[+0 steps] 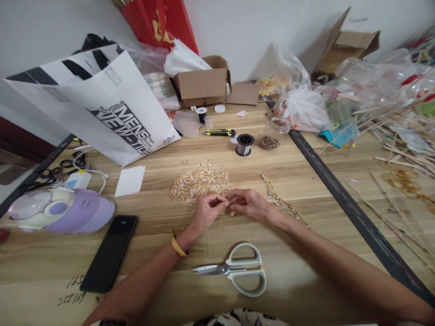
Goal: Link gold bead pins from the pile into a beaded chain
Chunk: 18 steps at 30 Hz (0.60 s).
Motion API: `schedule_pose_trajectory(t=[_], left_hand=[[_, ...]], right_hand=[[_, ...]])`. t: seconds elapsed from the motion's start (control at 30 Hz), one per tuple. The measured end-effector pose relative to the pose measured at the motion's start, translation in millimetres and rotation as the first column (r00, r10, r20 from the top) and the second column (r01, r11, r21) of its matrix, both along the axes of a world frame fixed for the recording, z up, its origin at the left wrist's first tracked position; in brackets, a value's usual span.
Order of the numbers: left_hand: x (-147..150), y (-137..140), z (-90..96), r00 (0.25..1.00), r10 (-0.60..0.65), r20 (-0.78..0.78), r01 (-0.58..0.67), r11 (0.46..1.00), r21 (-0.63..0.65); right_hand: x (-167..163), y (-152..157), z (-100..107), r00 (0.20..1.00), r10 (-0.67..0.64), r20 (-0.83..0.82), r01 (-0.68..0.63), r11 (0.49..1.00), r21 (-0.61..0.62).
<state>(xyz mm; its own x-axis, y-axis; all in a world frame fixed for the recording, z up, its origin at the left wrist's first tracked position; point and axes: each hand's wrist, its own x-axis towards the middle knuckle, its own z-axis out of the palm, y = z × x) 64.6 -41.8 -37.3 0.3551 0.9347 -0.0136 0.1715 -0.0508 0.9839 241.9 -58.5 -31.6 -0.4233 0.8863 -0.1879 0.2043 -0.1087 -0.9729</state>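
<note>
My left hand (210,209) and my right hand (249,204) meet at the near edge of a pile of small gold and clear beads (200,179). Thumb and fingers of the left pinch together, and a thin pale thread (205,244) hangs down from it towards the table. The right hand's fingers are closed against the left fingertips; what lies between them is too small to make out. A few beads (218,218) show just under the hands. Right of them lies a beaded strand (282,203) in gold and silver. Scissors (246,269) with pale handles rest in front, blades pointing left.
A spool of wire (244,145), a yellow-black cutter knife (219,132) and a jar (274,133) stand behind the beads. To the left are a black phone (109,253), a purple bottle (78,210) and a white paper bag (112,108). Sticks and plastic (390,99) crowd the right.
</note>
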Motion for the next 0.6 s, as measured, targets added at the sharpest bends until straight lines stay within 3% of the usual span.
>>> schedule_pose_trajectory(t=[0.27,0.43,0.6], left_hand=[[2.0,-1.0,2.5,1.0,0.017,-0.009,-0.017,1.0,-0.014],[2.3,-0.7,1.5,1.0,0.007,0.001,-0.007,0.999,0.045],[1.4,-1.1,2.6,1.0,0.007,0.026,-0.009,0.999,0.053]], right_hand=[[7.6,-0.7,4.9,0.991,-0.11,0.07,0.105,0.992,0.072],[1.4,-1.5,2.3,0.987,-0.069,-0.143,0.054,0.993,-0.107],[-1.6,-0.6,-1.9,0.982,-0.087,-0.168,0.072,0.993,-0.089]])
